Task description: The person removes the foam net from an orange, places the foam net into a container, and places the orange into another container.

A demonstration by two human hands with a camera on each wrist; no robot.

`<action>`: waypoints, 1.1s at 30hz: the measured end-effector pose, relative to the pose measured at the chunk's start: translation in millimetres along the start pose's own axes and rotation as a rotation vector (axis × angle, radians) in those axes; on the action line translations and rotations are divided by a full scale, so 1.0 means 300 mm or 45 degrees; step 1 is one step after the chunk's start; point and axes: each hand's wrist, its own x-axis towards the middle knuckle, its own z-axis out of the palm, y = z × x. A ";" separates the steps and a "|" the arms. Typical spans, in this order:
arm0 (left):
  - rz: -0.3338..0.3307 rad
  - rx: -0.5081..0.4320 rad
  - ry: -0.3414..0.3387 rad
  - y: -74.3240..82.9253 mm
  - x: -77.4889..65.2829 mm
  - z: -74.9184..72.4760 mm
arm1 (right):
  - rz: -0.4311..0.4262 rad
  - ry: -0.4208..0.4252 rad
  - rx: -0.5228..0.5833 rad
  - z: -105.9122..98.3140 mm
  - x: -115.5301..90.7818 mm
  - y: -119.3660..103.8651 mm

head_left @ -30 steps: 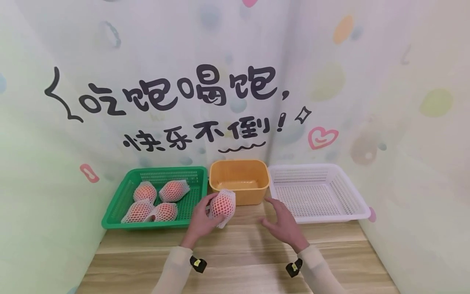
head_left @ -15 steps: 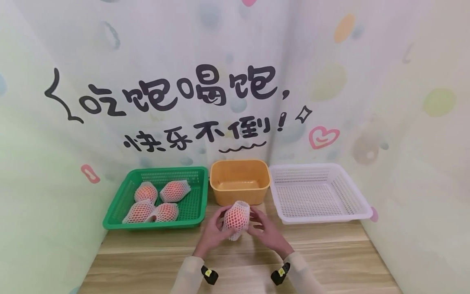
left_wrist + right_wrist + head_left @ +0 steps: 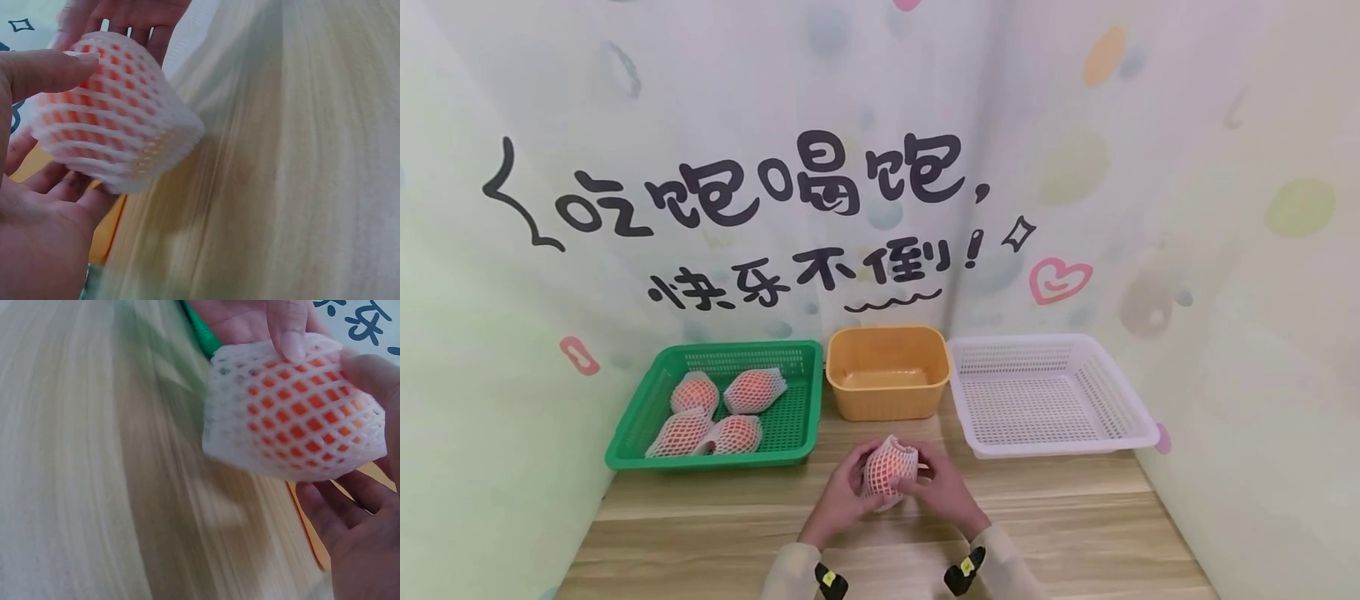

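Pale wall covering [image 3: 880,108] at the back, printed with dark lettering, a pink heart and soft coloured spots. Below it, a wood-grain table [image 3: 1075,533], with three containers side by side along its far edge: a white basket [image 3: 1037,408] toward the right, a green basket [image 3: 700,461] toward the left, both with slotted walls, and a smaller orange container [image 3: 891,406] between, just beside each. From the lower edge of the head view, two light sleeves [image 3: 792,571] reaching in over the wood. At their ends, left hand [image 3: 842,496] and right hand [image 3: 947,492], both curled round one netted fruit [image 3: 882,473], with thumbs on its near side and fingers bent behind and beneath. Orange-red under white mesh, set midway between the two hands, in front of the orange container and well apart from the green basket; held at the fingers rather than deep against the palms. At one end, a loose rim of netting, jutting past the fruit and free of the thumbs in both wrist views. Inside the green basket, four more netted fruits [image 3: 681,433], grouped close. On each wrist, a small black device [image 3: 831,581] with a yellow mark.
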 end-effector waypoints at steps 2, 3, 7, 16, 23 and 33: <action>-0.015 0.005 -0.017 -0.007 -0.006 0.004 | -0.009 0.002 -0.079 0.006 -0.007 0.013; -0.026 0.016 -0.021 -0.011 -0.008 0.006 | -0.017 0.006 -0.103 0.010 -0.012 0.018; -0.058 0.048 -0.020 -0.028 -0.020 0.012 | -0.053 0.005 -0.150 0.024 -0.029 0.032; -0.019 0.103 0.070 -0.047 -0.031 0.017 | -0.112 0.047 -0.168 0.037 -0.042 0.024; 0.046 0.063 0.137 -0.047 -0.032 0.017 | -0.172 0.087 -0.251 0.041 -0.044 0.008; 0.090 0.080 0.239 -0.045 -0.036 0.029 | -0.234 0.206 -0.233 0.041 -0.042 0.006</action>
